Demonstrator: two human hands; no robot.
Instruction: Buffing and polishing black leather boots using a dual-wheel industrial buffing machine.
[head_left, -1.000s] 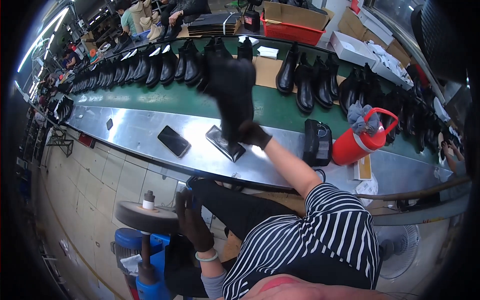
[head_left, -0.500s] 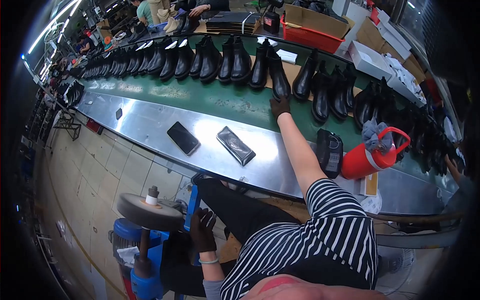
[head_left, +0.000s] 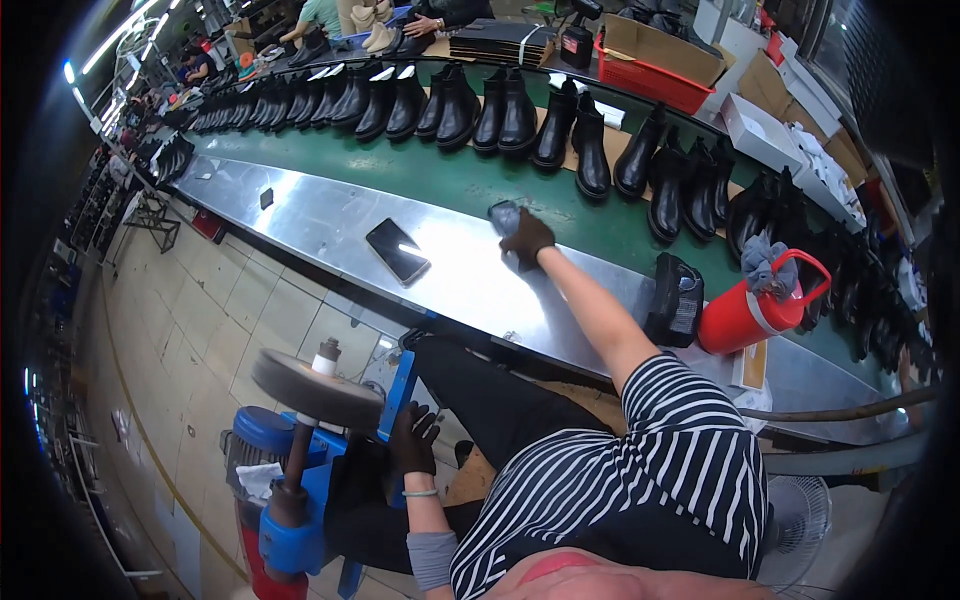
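Right hand (head_left: 527,238), dark-gloved, reaches far forward at the end of a straightened arm and closes over a small greyish object (head_left: 505,213), cloth or pad, kind not resolvable; the object lies on the steel bench (head_left: 300,205) at its far edge, just short of the green conveyor belt (head_left: 440,175), which likely puts it within reach of both surfaces; taking the dark phone (head_left: 397,250) as landmark: the held object sits to its right and slightly farther away, near but apart; the phone lies flat, screen up, on the bench, clear of the belt so it does not travel; beyond the phone, a long row of black boots (head_left: 455,105) stands upright, side by side along the belt; far right of the phone, a black pouch-like case (head_left: 675,300) stands on the bench, and just beside that a red canister (head_left: 745,310) with a grey rag stuffed at its handle; left hand (head_left: 412,440), also gloved, hangs low, nearer than the phone and below bench level, fingers loosely spread and empty, resting at the blue frame (head_left: 400,385) of a machine; a round grey buffing wheel (head_left: 315,390) on a post sits just left of that hand, apart from it; the person sits, striped shirt in view.
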